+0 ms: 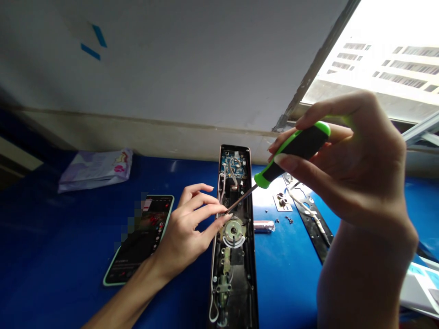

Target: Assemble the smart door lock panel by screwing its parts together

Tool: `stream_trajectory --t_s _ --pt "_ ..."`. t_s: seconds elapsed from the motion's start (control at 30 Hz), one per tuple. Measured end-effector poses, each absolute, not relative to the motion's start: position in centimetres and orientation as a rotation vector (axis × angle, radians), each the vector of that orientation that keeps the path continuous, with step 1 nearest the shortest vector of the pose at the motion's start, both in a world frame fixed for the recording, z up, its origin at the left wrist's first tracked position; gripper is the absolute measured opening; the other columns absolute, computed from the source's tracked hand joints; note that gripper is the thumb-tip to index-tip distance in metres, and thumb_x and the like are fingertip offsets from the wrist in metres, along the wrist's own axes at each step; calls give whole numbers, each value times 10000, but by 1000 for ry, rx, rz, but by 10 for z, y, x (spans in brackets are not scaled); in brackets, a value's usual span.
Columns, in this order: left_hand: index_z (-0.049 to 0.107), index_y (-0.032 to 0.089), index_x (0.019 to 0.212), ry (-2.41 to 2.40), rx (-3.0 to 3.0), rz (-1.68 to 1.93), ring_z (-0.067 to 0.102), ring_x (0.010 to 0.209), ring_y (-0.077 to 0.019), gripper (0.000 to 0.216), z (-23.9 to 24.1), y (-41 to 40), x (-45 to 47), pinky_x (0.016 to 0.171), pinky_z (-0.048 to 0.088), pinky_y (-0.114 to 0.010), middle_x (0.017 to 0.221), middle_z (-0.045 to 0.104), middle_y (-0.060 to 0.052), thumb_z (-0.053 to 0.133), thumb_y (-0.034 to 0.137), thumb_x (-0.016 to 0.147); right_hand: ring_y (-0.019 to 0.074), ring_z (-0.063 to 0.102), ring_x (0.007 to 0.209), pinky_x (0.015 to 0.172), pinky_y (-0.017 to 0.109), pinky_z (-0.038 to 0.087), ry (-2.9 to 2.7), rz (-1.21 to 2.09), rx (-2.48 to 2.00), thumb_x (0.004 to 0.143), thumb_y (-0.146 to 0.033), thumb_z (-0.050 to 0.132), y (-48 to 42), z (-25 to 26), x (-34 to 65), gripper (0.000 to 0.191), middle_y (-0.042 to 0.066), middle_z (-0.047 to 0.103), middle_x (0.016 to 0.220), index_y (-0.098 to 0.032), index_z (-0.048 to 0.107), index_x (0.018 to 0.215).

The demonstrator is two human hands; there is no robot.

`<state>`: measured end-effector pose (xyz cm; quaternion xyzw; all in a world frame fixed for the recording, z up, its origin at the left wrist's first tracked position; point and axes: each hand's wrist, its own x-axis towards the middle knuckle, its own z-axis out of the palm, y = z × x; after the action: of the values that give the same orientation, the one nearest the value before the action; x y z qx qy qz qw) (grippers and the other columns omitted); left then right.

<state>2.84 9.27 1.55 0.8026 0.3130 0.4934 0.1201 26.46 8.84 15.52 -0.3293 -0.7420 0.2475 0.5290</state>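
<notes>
In my right hand (356, 151) is a green and black screwdriver (295, 153), its metal shaft slanting down to the left. The tip ends at the fingertips of my left hand (192, 219), over the open black housing (254, 274). Thumb and fingers of that left hand close together around the tip; whether they pinch a small part there cannot be made out. Inside the long housing are a blue circuit board (233, 165) at the far end, a round metal part (233, 230) just below my fingers, and a white cable (214, 297) along the left side.
Left of the housing lies a phone (142, 246) with its screen lit, and behind it a purple-white packet (96, 169). To the right are small screws (289, 220), a wrapped cylinder (264, 226), a small metal plate (283, 201) and a long black panel (312, 224) with wires.
</notes>
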Motion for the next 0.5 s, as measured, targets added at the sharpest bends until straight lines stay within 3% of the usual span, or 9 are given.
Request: stream_trajectory --t_s 0.13,0.27,0.5 --pt "761 193 972 906 2349 1430 638 1121 -244 159 16 92 29 981 562 -376 910 759 -36 797 59 896 230 769 982 807 415 713 -1817 633 -751 799 -84 855 85 157 265 494 -22 715 1005 -332 654 1175" --pt "759 196 945 888 2344 1411 640 1124 -241 155 17 91 30 983 561 -364 895 760 -32 793 54 894 221 772 1054 914 405 708 -1843 667 -716 778 -17 855 84 157 265 564 -30 694 1060 -320 636 1201" --pt "744 196 932 909 2376 1360 624 1137 -254 125 17 91 29 1009 548 -390 893 751 -35 793 83 905 221 768 1066 970 434 685 -1783 565 -701 839 -82 829 77 157 256 472 -23 660 1157 -346 650 1188"
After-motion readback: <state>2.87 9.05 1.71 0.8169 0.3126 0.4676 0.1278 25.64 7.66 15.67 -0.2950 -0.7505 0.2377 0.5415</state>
